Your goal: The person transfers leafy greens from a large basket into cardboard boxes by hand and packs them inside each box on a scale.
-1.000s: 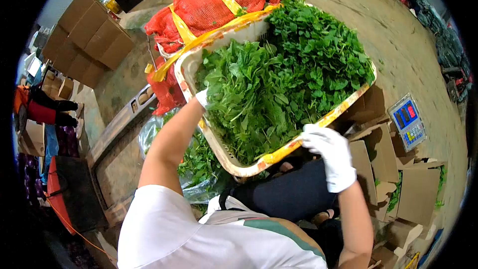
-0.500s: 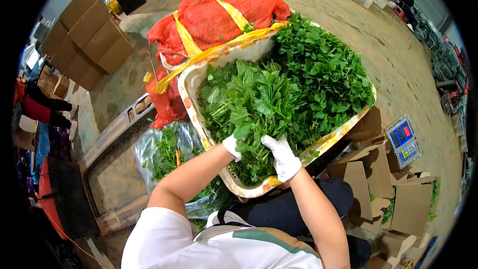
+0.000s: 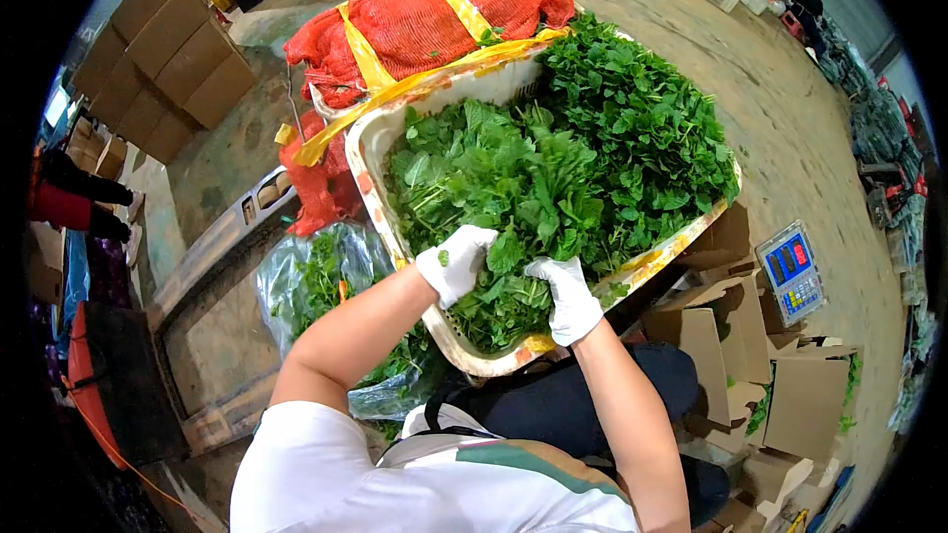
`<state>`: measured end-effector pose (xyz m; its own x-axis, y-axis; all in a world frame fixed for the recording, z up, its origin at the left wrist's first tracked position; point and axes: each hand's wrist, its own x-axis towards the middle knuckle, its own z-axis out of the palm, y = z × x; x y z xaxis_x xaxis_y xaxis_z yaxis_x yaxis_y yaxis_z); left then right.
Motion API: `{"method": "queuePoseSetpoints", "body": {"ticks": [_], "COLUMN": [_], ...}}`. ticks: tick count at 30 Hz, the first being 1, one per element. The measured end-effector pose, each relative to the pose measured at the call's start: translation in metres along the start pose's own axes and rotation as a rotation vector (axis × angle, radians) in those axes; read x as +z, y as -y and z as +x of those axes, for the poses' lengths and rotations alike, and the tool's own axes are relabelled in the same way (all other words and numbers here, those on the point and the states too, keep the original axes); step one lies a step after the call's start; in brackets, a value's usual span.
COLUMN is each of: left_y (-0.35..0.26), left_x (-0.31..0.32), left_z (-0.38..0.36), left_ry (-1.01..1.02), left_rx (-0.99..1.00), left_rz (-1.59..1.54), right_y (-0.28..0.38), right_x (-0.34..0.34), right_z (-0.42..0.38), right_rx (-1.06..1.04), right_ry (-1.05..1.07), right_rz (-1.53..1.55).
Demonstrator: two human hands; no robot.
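Note:
A white plastic crate point(image 3: 367, 199) full of leafy greens stands in front of me. Its left part holds looser, lighter stems point(image 3: 444, 163); denser dark green leaves point(image 3: 642, 128) are heaped at the right. Both my hands wear white gloves. My left hand point(image 3: 457, 265) is closed around the left side of a bunch of greens point(image 3: 513, 262) near the crate's front. On the bunch's right side, my right hand point(image 3: 566, 298) has its fingers closed on the stems. Leaves hide some fingertips of both hands.
Red mesh sacks point(image 3: 434, 25) lie behind the crate. A plastic bag of greens point(image 3: 321, 281) is at the left, near a metal frame point(image 3: 212, 247). Opened cardboard boxes point(image 3: 726, 336) and a scale display point(image 3: 792, 271) are at the right. Other people point(image 3: 74, 202) appear at the left edge and far right.
My left hand has moved slightly up and now shows its back, its fingers curled into the greens. My right hand stays beside the bunch. The whole view has shifted a little.

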<state>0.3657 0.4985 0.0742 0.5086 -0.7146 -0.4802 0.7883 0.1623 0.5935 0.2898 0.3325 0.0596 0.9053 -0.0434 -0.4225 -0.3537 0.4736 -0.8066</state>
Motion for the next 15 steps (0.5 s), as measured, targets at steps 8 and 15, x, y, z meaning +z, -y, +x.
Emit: {"method": "queuePoseSetpoints", "body": {"ticks": [8, 15], "left_y": [-0.044, -0.024], "left_x": [-0.038, -0.018], "left_z": [-0.022, -0.018], "left_ry": [0.033, -0.175], "left_rx": [0.332, 0.269], "left_rz": [0.363, 0.324], "right_y": [0.054, 0.101], "right_x": [-0.015, -0.067], "right_z": [-0.032, -0.081], "right_rx": [0.002, -0.275], "right_ry": [0.051, -0.007], "right_rz": [0.374, 0.303]}}
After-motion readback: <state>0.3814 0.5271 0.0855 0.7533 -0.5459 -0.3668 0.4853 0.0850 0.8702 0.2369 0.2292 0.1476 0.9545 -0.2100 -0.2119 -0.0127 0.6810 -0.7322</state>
